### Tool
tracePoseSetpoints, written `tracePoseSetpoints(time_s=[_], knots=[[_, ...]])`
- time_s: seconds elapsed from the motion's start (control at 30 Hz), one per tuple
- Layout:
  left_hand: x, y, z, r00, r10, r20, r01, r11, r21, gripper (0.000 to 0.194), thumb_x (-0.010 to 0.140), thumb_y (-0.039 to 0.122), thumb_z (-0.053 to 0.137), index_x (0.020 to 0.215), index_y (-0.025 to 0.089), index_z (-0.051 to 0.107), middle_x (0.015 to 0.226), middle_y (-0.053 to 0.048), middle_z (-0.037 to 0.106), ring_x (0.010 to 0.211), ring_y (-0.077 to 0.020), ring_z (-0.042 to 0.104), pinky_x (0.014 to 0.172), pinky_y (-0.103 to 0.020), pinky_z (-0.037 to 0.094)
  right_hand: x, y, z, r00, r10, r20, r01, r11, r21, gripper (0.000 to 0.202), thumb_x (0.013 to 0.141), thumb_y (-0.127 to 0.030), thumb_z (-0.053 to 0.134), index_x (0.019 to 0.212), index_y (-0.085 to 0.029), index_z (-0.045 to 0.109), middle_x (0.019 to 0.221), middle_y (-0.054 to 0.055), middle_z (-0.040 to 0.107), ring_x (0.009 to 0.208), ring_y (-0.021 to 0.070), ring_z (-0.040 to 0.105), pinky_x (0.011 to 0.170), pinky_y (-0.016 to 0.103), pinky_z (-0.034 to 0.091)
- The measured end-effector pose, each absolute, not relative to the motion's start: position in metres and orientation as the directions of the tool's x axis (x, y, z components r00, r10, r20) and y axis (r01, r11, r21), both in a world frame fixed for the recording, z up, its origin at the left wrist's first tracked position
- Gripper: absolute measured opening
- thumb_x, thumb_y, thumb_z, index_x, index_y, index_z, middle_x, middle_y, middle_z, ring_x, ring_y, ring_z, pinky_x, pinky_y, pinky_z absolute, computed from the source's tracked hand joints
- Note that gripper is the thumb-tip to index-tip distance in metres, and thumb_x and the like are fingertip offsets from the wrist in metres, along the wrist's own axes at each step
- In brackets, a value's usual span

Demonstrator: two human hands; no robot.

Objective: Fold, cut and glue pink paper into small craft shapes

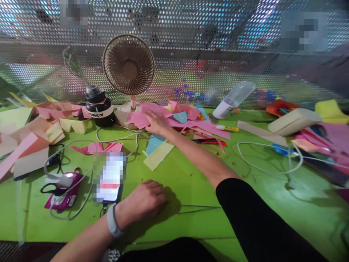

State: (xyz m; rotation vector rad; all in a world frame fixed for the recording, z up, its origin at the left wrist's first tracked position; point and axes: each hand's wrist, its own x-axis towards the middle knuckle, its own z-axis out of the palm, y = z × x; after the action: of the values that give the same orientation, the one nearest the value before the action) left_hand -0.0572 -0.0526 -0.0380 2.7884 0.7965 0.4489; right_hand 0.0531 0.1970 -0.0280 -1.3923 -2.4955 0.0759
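My right hand (157, 123) reaches across to a heap of pink paper pieces (185, 123) at the foot of the fan. Its fingers are apart and rest on the paper. Loosely curled, my left hand (145, 200) lies on the green table (196, 174), palm down, and nothing shows in it. Beside it is a lit phone (111, 176). Between my hands lie a pale yellow paper strip (159, 155) and a blue paper piece (155, 143).
A fan (129, 65) and a black jar (100, 109) stand before a perforated metal screen (185, 58). A clear bottle (234, 98) leans at the back. Cables (264, 171), a purple power bank (64, 191), a yellow marker (227, 128) and folded papers (35, 153) lie around.
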Motion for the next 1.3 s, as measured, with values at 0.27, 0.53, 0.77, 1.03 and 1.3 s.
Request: tracePoseSetpoints(time_s=[0.27, 0.53, 0.77, 1.03, 1.3], knots=[[-0.058, -0.052, -0.037, 0.821, 0.534, 0.201, 0.48, -0.837, 0.264, 0.027, 0.098, 0.02, 0.045, 0.073, 0.018, 0.055, 0.071, -0.002, 0.059, 0.068, -0.0164, 0.052, 0.066, -0.031, 0.039, 0.048, 0.201, -0.031, -0.406, 0.86, 0.308, 0.858, 0.475, -0.195, 0.038, 0.085, -0.013, 0.045, 0.117, -0.013, 0.067, 0.118, 0.016, 0.069, 0.111, 0.029, 0.06, 0.099, 0.044, 0.039], [-0.057, -0.052, -0.036, 0.82, 0.525, 0.228, 0.47, -0.845, 0.254, 0.031, 0.099, 0.024, 0.047, 0.07, 0.018, 0.054, 0.069, -0.003, 0.061, 0.069, -0.016, 0.054, 0.066, -0.03, 0.04, 0.039, 0.221, -0.02, -0.39, 0.817, 0.424, 0.818, 0.519, -0.247, 0.05, 0.089, -0.009, 0.037, 0.135, -0.015, 0.056, 0.134, 0.01, 0.061, 0.125, 0.0238, 0.051, 0.108, 0.041, 0.032], [-0.058, -0.052, -0.035, 0.814, 0.529, 0.239, 0.474, -0.844, 0.252, 0.03, 0.099, 0.024, 0.047, 0.071, 0.017, 0.056, 0.067, -0.003, 0.061, 0.067, -0.0162, 0.054, 0.065, -0.03, 0.04, 0.018, 0.222, -0.024, -0.568, 0.77, 0.291, 0.758, 0.627, -0.179, 0.061, 0.087, -0.019, 0.05, 0.147, -0.013, 0.041, 0.152, 0.016, 0.04, 0.14, 0.0303, 0.035, 0.115, 0.053, 0.019], [-0.055, -0.053, -0.034, 0.82, 0.52, 0.242, 0.47, -0.851, 0.236, 0.032, 0.099, 0.023, 0.043, 0.071, 0.017, 0.056, 0.069, -0.003, 0.061, 0.067, -0.0158, 0.055, 0.066, -0.029, 0.042, 0.073, 0.182, -0.032, -0.636, 0.718, 0.282, 0.717, 0.685, -0.128, 0.072, 0.076, -0.026, 0.064, 0.142, -0.004, 0.046, 0.15, 0.02, 0.042, 0.137, 0.0339, 0.037, 0.116, 0.05, 0.018], [-0.057, -0.048, -0.037, 0.795, 0.533, 0.288, 0.458, -0.84, 0.29, 0.032, 0.1, 0.028, 0.044, 0.078, 0.016, 0.063, 0.069, -0.003, 0.061, 0.068, -0.0153, 0.058, 0.066, -0.028, 0.045, 0.088, 0.192, -0.033, -0.395, 0.808, 0.437, 0.799, 0.536, -0.27, 0.034, 0.091, -0.013, 0.041, 0.107, -0.012, 0.07, 0.11, 0.015, 0.071, 0.106, 0.0271, 0.061, 0.102, 0.043, 0.037]])
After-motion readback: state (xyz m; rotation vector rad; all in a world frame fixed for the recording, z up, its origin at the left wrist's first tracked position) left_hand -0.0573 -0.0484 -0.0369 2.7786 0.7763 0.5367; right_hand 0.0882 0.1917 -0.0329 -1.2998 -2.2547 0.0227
